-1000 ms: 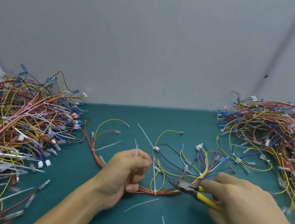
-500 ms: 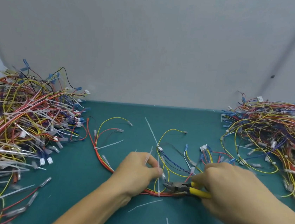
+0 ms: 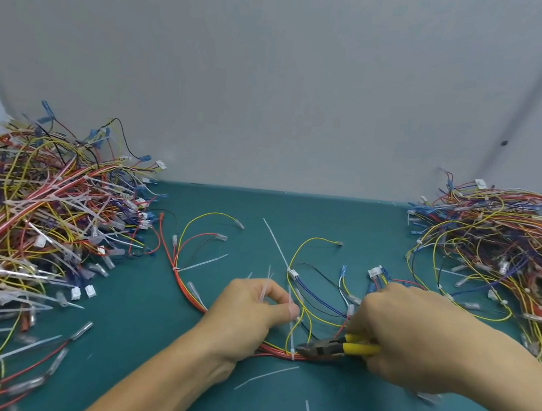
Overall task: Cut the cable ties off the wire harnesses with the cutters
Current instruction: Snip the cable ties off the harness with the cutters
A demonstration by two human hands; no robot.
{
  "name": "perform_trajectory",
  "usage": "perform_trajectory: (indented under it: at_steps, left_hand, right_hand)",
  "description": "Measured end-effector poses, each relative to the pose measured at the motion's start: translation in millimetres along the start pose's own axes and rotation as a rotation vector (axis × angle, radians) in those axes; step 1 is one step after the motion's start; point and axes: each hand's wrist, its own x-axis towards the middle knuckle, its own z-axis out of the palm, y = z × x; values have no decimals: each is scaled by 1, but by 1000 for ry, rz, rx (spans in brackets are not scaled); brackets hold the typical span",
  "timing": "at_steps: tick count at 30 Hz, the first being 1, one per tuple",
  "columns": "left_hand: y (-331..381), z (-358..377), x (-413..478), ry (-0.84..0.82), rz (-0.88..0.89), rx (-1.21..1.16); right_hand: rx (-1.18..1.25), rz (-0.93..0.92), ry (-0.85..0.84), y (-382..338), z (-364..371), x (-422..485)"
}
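Cutters (image 3: 327,349) edged onto cable tie (image 3: 292,355), horizontal, nose left; right grip (image 3: 416,340) clasps it, left grip (image 3: 250,314) pinches tie.

Surface: teal table top (image 3: 345,220).
Middle: one spread harness (image 3: 183,283), its red, yellow, blue and black wires fanned out, white ties on it.
Left of the harness: large tangled heap (image 3: 34,229) of tied harnesses, close beside it.
Right of the harness: second heap (image 3: 500,258).
In front of the harness: loose white tie offcuts (image 3: 265,373).
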Motion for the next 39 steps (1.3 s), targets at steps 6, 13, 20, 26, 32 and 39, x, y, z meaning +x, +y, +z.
perform_trajectory:
  at_steps: [6,13,20,26,32,39]
  left_hand:
    - [-2,-1,2,-22,-26,-56]
    - [-3,-2,2,-34,-21,-54]
    - [-3,-2,2,-38,-28,-76]
    - [-2,-2,2,-36,-19,-46]
    - [-1,-1,2,-31,-17,-52]
    - [1,-2,0,-46,-54,-114]
  right_hand:
    - [53,-14,-37,1,-2,0]
    - [75,-21,-67,0,-3,4]
    - [89,-19,-83,-1,-1,5]
    - [127,-65,-83,-2,-4,4]
    - [40,-53,-49,-2,1,6]
    - [-86,-62,4,-6,8,6]
